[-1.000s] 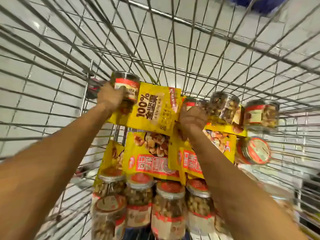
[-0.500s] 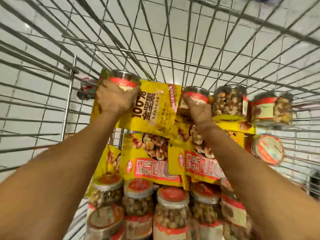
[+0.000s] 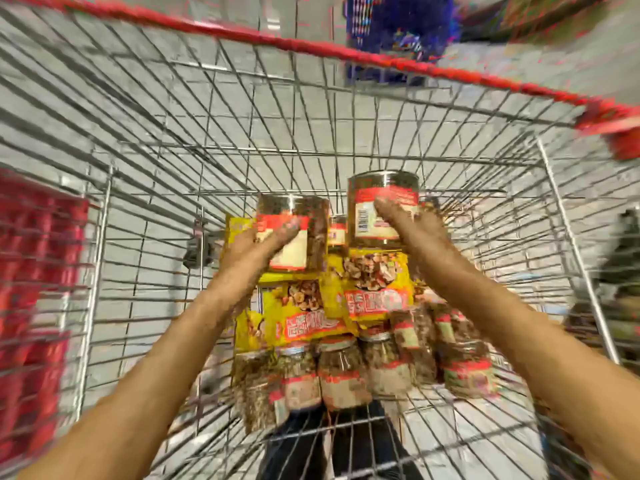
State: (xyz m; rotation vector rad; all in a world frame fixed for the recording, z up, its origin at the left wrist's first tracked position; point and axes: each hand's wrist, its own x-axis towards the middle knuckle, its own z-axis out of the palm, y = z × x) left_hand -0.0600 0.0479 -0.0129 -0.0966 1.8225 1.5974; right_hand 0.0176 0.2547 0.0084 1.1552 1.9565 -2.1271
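Left hand [image 3: 254,252] is gripping the left jar [image 3: 294,209] mid-body, fingers wrapping over the label. Right hand [image 3: 414,233] is gripping the right jar [image 3: 381,188] likewise. Both jars are hanging above the yellow bags [image 3: 308,320] inside the cart [image 3: 346,51]. Jars are clear, nut-filled and red-labelled. Judged rigid, smooth-walled, moderately heavy: side grips are suiting them.

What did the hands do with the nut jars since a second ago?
Both hands lifted a jar each. The left hand grips the left jar and the right hand grips the right jar, both raised off the yellow packets where they lay. The packets and the near row of jars stayed in the cart.
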